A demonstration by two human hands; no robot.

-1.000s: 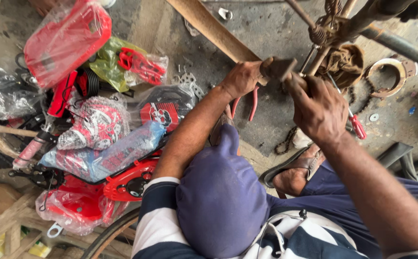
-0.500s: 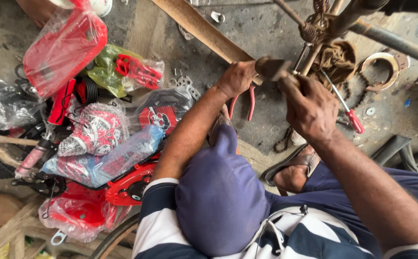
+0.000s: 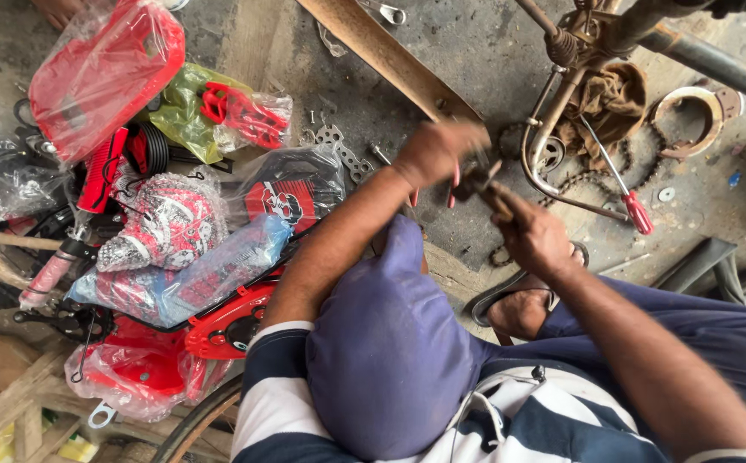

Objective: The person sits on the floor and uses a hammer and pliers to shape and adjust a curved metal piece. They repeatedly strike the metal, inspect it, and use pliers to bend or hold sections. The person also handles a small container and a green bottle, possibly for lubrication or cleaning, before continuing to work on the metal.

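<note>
Two bare hands meet over a grey concrete floor (image 3: pixel 493 51), directly above the person's raised knee (image 3: pixel 390 343), which is covered in blue cloth. That knee serves as the reference point below.

Far left of the knee lies a heap of new bicycle parts in clear plastic bags: a red moulded part (image 3: pixel 98 73) at the top, a green bag with red pieces (image 3: pixel 218 111) beside it, and a red chain guard (image 3: pixel 227 321) just left of the knee. A pink-gripped handlebar (image 3: pixel 47 279) lies at the left edge of the heap.

Above the knee, the left hand (image 3: pixel 437 154) is closed in a fist around red-handled pliers (image 3: pixel 457 184); the red handles project below the fingers. Behind this hand a rusty flat bar (image 3: pixel 390 60) runs diagonally across the floor.

Just right of the left hand, the right hand (image 3: pixel 536 236) is closed around a small dark part (image 3: pixel 480 180) at the plier jaws. The part is blurred, so its kind cannot be told.

Up and right of the knee stands a rusty bicycle frame (image 3: pixel 561 103) with a brown rag (image 3: pixel 604 99) and a loose chain (image 3: pixel 596 180) beside it. A red-handled screwdriver (image 3: pixel 626 193) lies across the chain. A sandalled foot (image 3: pixel 518 309) rests on the floor right of the knee.
</note>
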